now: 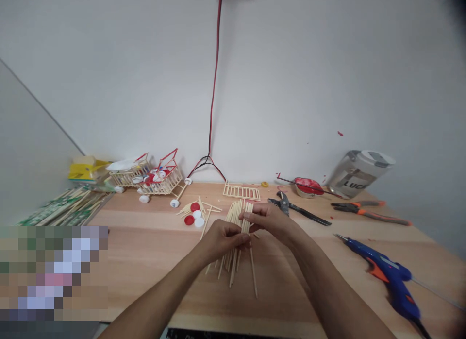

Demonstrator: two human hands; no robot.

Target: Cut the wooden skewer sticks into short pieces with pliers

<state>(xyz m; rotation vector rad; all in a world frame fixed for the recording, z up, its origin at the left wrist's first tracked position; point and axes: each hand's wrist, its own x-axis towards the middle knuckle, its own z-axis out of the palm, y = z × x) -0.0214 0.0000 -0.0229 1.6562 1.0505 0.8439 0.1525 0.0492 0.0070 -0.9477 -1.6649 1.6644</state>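
A small bunch of short wooden sticks (248,213) stands upright between my hands above the middle of the wooden table. My right hand (271,221) is closed around it from the right, thumb and fingers pressed on its sides. At its lower end my left hand (224,238) is closed too, with thumb and fingertips pinched together against the sticks. Beneath and behind the hands lies a loose pile of longer wooden sticks (233,268), partly hidden by them. Just beyond the left hand are red bottle caps (189,220) and white bottle caps (199,222) among short stick pieces.
Two stick-built carts (160,183) on cap wheels stand at the back left, near a ladder-like stick frame (241,191). To the right lie cutters (309,215), pliers (378,215), a blue glue gun (386,271), a red paint dish (308,187) and a tilted-looking jar (358,174).
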